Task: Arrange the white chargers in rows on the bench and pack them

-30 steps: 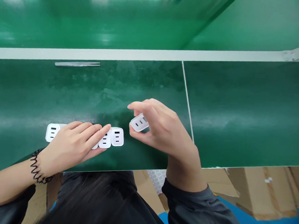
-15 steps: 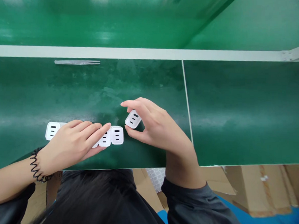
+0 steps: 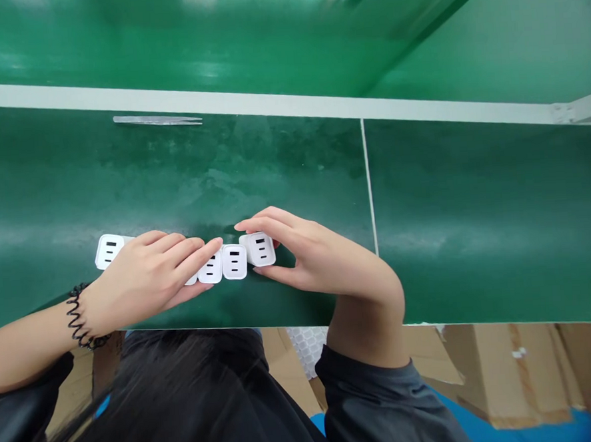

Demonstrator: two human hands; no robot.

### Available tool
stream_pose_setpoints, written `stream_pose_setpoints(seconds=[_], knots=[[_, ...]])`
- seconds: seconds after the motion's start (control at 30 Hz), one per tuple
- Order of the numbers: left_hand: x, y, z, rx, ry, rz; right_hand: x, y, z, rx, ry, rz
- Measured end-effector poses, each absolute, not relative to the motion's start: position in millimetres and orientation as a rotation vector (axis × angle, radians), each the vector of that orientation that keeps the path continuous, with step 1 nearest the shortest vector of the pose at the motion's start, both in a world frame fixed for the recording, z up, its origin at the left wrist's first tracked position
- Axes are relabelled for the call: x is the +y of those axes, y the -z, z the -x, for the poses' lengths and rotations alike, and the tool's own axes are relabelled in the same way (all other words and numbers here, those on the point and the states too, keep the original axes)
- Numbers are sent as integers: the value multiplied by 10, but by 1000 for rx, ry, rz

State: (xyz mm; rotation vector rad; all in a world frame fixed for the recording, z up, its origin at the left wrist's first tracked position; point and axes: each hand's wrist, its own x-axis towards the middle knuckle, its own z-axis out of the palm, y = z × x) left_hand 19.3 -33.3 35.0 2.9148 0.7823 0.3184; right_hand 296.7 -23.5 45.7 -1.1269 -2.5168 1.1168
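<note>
Several white USB chargers stand in a row on the green table, port faces up, each face showing one wide slot and two small ones. My left hand (image 3: 153, 276) lies across the row, fingers over the far side and thumb along the near side, hiding the middle chargers. The leftmost charger (image 3: 110, 251) sticks out past its knuckles; a charger (image 3: 234, 262) shows to the right of its fingertips. At the right end, my right hand (image 3: 297, 251) has its thumb and fingers around another charger (image 3: 261, 250), slightly tilted and close beside the row.
Metal tweezers (image 3: 157, 120) lie near the back of the green table (image 3: 292, 168), beside a white rail (image 3: 268, 104). A pale seam (image 3: 368, 176) crosses the tabletop on the right. Below the front edge are cardboard boxes (image 3: 499, 368) and bubble wrap (image 3: 307, 347).
My right hand has brought its charger down and left to the row's right end, turning its face straighter. My left hand has kept its place over the row.
</note>
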Motion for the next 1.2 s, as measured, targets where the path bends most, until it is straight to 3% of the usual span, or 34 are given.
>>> stream_pose_setpoints(seconds=[0.57, 0.87, 1.2], knots=[[-313, -365, -138, 820, -151, -2858, -232, -454, -2958, -2501, -1366, 1052], [131, -555, 261, 762, -10, -2379, -199, -456, -2882, -2602, -1274, 1094], [498, -367, 465, 515, 93, -1795, -140, -434, -2884, -2614, -1341, 1110]])
